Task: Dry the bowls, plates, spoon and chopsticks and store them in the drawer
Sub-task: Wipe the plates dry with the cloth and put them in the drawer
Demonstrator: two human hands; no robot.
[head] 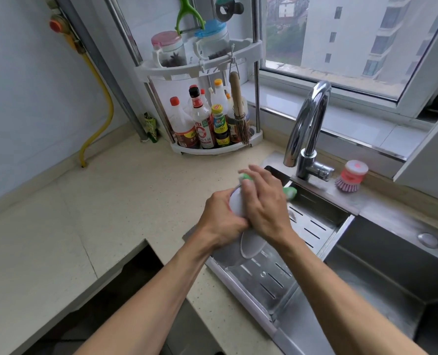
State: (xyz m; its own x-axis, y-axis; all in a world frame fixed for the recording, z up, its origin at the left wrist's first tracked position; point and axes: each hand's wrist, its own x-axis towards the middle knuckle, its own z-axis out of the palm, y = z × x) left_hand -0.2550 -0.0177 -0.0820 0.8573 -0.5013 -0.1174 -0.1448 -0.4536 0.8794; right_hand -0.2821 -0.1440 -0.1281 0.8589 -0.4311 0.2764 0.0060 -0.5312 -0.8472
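My left hand (221,220) grips a white dish (236,204) by its left rim, above the left edge of the sink. My right hand (265,203) presses a green cloth (291,193) against the dish; the cloth sticks out beyond the fingers at the top and at the right. A second white dish (251,245) stands on edge below my hands on the perforated steel drain tray (312,231). An open drawer (125,283) shows dark below the counter edge at lower left. No spoon or chopsticks are visible.
A chrome faucet (306,129) arches over the sink (382,272). A pink dish brush (351,176) stands behind the sink. A white corner rack (202,103) holds sauce bottles and spice jars. The beige counter (110,201) stretches to the left. A window lies behind.
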